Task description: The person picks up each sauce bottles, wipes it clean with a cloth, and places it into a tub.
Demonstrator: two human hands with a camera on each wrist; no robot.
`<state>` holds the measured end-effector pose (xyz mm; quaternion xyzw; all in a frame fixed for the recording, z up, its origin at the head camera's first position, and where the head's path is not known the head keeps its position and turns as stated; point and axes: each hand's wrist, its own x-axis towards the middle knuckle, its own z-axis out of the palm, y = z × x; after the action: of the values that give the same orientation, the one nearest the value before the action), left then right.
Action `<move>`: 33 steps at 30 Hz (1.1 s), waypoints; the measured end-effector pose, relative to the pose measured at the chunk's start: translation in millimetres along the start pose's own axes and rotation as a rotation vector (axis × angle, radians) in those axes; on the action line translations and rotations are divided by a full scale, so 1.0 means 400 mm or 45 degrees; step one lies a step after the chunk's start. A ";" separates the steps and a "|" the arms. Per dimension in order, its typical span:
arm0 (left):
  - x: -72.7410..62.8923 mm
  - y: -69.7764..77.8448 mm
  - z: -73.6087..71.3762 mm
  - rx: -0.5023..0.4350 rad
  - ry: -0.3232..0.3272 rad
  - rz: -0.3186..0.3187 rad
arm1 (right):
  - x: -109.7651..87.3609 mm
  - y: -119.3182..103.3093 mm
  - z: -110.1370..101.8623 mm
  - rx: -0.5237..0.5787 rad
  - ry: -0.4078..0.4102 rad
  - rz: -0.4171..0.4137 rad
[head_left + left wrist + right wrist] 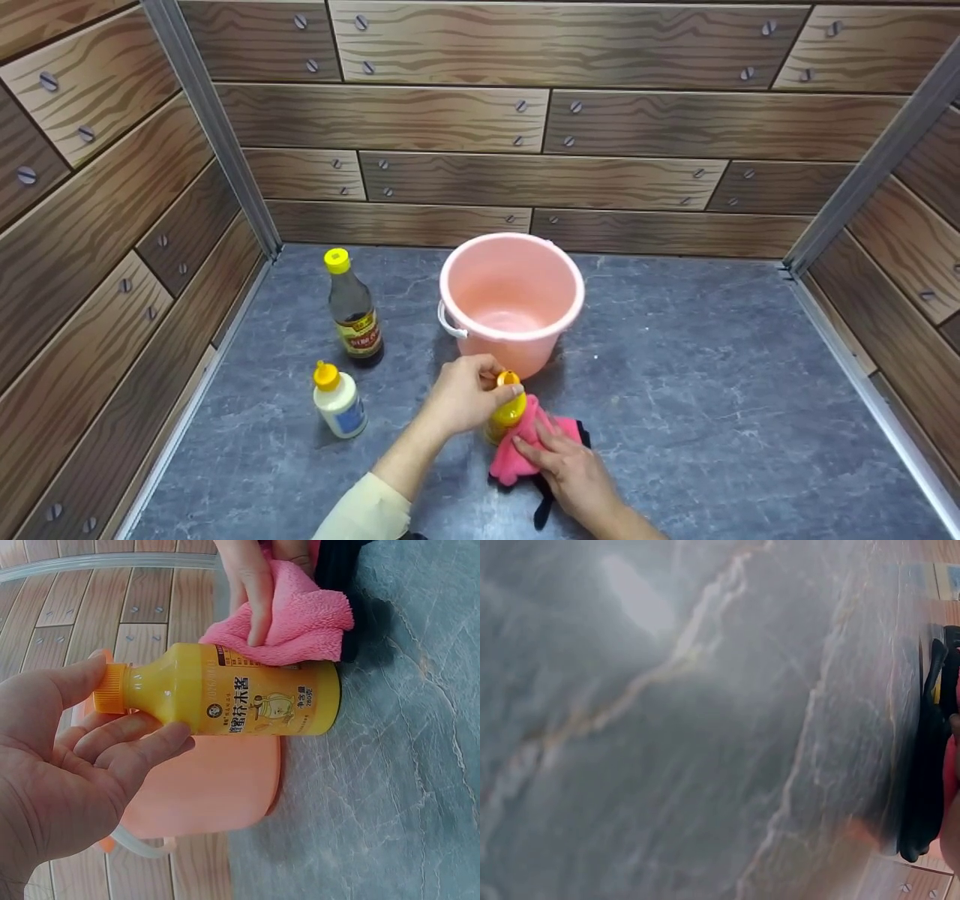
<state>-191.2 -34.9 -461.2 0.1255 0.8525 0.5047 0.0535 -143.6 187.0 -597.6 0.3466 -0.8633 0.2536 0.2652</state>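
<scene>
While left grip (79, 746) pinches its cap (111, 688), yellow bottle (225, 701) below, upright

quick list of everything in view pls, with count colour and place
round plastic bucket with handle: 1, pink with white handle, centre back
tall yellow-capped bottle: 1, see-through with dark liquid, left of bucket
squat orange-capped bottle: 1, whitish with blue label, nearer the person than the tall one
ribbed-cap plastic bottle: 1, yellow with orange cap, in front of bucket
fluffy cloth: 1, pink with black parts, against the yellow bottle
marbled surface: 1, grey, under everything
plank-patterned walls: 3, brown, back and sides
metal corner strips: 2, grey, back corners
sleeve: 1, pale yellow-green, left arm
left hand: 1, bare, pinching the orange cap
right hand: 1, bare, on the cloth
</scene>
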 end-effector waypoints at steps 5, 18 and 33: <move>0.000 -0.003 0.000 -0.005 -0.001 0.007 | 0.001 -0.003 -0.007 -0.018 -0.079 0.018; -0.003 0.004 -0.001 0.003 -0.012 -0.013 | 0.027 -0.017 -0.049 -0.076 -0.464 0.179; -0.005 0.004 -0.003 0.038 -0.036 0.020 | 0.014 0.023 -0.070 -0.076 -0.115 0.303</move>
<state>-189.3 -35.7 -459.2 0.1401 0.8580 0.4905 0.0597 -145.9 207.7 -575.9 0.2446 -0.9165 0.2418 0.2043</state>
